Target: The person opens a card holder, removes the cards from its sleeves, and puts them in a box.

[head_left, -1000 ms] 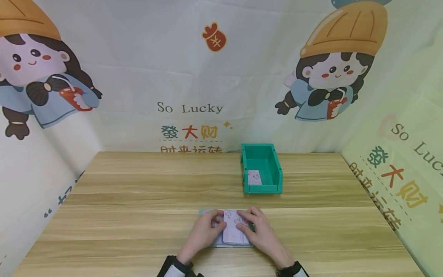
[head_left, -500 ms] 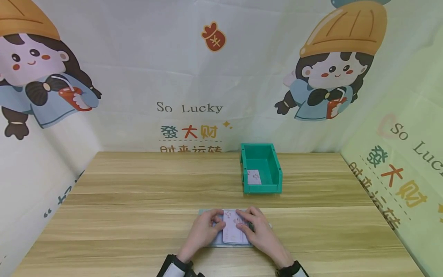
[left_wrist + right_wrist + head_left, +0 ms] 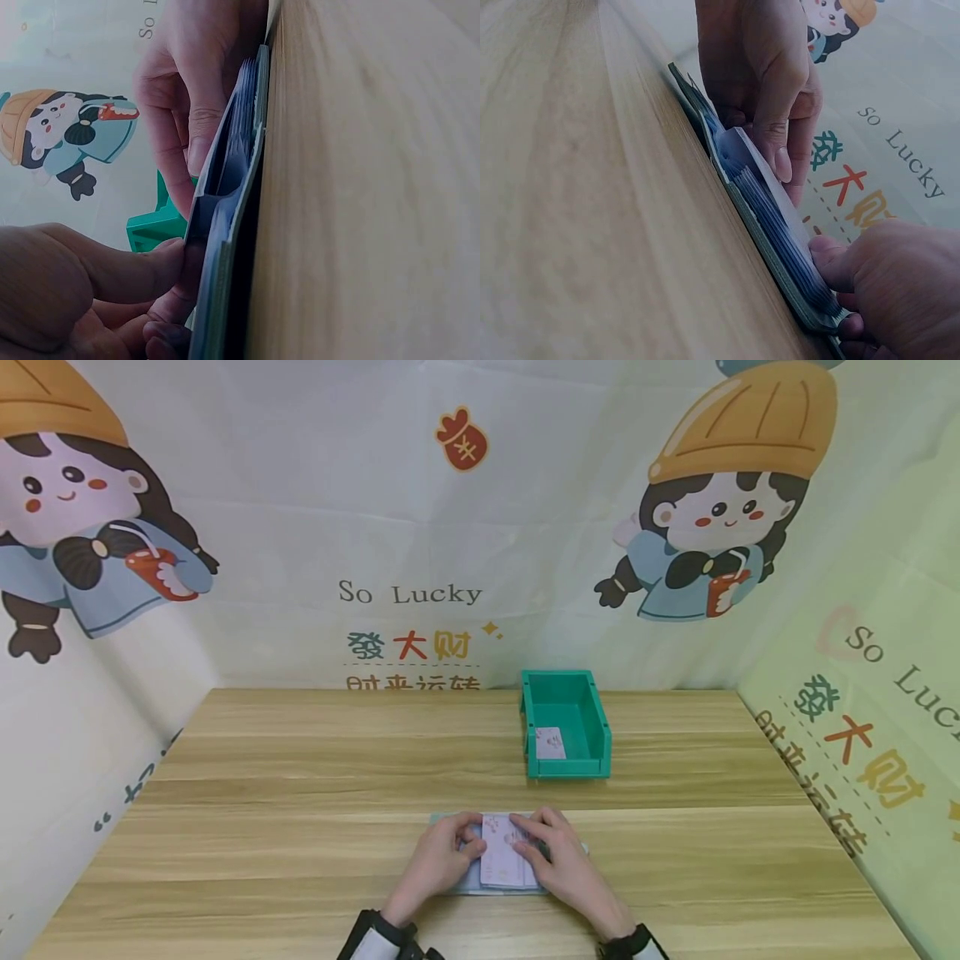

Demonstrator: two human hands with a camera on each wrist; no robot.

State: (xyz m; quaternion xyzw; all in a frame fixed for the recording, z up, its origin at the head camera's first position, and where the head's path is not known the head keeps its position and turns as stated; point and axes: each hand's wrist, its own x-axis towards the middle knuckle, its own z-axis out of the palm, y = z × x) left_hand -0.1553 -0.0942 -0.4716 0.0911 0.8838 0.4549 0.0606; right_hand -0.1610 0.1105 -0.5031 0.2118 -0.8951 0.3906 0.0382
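Observation:
A card holder with a pale blue-green cover lies unfolded on the table, several clear sleeves stacked inside. A pale pink card printed with small figures shows on its top page. My left hand pinches that page's left edge between thumb and a finger, which shows through the sleeve in the left wrist view. On the other side, my right hand grips the right part of the card holder, its thumb on the card and fingers curled at the cover's edge. The right palm hides that side of the holder from above.
A green open-front bin stands farther back, right of the middle, with another pink card inside at its left front. The wooden table is bounded by printed cloth at the back and sides.
Both hands keep nearly the same hold on the card holder and its page. The whole view has shifted very slightly to the left; the bin and its card are unchanged.

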